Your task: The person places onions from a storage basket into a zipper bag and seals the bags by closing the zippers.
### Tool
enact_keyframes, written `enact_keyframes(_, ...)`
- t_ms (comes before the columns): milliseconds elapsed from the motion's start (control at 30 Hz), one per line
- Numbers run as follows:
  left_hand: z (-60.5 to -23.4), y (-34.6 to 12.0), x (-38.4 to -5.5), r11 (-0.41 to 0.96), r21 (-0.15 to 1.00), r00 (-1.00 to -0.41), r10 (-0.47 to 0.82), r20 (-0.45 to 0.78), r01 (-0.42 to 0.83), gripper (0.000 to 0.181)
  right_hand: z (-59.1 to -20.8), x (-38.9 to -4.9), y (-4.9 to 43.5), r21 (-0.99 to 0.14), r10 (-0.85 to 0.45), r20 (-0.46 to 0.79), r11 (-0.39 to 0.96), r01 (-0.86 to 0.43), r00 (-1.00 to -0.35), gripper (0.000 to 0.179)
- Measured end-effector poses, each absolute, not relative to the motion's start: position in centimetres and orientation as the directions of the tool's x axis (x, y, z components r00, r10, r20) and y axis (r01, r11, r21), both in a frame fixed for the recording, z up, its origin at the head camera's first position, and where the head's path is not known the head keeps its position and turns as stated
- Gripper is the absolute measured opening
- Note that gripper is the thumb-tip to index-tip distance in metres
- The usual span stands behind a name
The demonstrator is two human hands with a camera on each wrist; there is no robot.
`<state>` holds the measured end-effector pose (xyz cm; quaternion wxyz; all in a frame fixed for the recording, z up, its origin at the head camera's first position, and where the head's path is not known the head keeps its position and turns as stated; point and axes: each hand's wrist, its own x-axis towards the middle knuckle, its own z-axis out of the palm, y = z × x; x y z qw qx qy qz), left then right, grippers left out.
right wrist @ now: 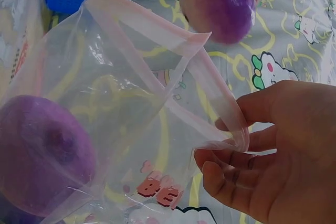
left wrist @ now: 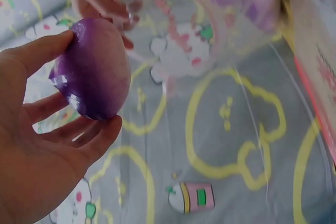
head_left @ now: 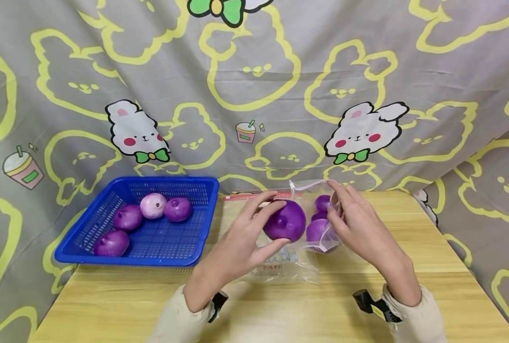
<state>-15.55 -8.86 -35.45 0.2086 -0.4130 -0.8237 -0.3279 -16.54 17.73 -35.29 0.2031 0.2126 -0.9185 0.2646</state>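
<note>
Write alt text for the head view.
A person's left hand holds a purple onion near a clear bag, which the right hand grips at its mouth and which contains similar onions. A blue basket holding four more onions sits to the left, before a cartoon-print cloth.

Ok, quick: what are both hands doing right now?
Left hand: closed, holding an onion.
Right hand: closed, pinching the clear bag by its rim.

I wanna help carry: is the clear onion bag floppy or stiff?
Probably floppy: the clear bag looks thin and creased. It may sag, with purple onions inside. Its rim might fold over without the right hand holding it.
</note>
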Motion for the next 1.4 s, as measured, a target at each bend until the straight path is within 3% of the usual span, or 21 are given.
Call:
enact_keyframes(167,-35.7,-6.9,-15.8,0.424,0.304,-0.514,0.586,0.627,0.853,0.060,-35.2,-16.5,17.8,-0.391,-0.284,0.483,0.776,-0.495,-0.828,0.049)
enact_keyframes(367,-36.5,-5.0,-16.8,0.468,0.220,-0.495,0.619,0.609,0.856,0.059,-35.0,-16.3,17.9,-0.383,-0.287,0.470,0.785,-0.486,-0.835,0.050)
enact_keyframes(633,-37.9,-3.3,-18.0,0.548,0.002,-0.446,0.678,0.583,0.836,0.050,-35.0,-16.1,17.5,-0.385,-0.305,0.452,0.782,-0.491,-0.839,0.051)
enact_keyframes(767,-38.5,-3.2,-18.6,0.571,-0.029,-0.458,0.687,0.564,0.820,0.048,-35.0,-16.1,17.4,-0.387,-0.296,0.451,0.785,-0.483,-0.842,0.051)
enact_keyframes(1067,-39.4,-3.4,-19.1,0.704,-0.056,-0.557,0.604,0.569,0.708,0.037,-34.7,-16.0,17.5,-0.402,-0.286,0.445,0.783,-0.475,-0.849,0.054)
enact_keyframes(1400,-39.3,-3.2,-18.7,0.666,-0.125,-0.516,0.669,0.535,0.735,0.022,-34.8,-16.0,17.9,-0.386,-0.286,0.470,0.784,-0.486,-0.835,0.053)
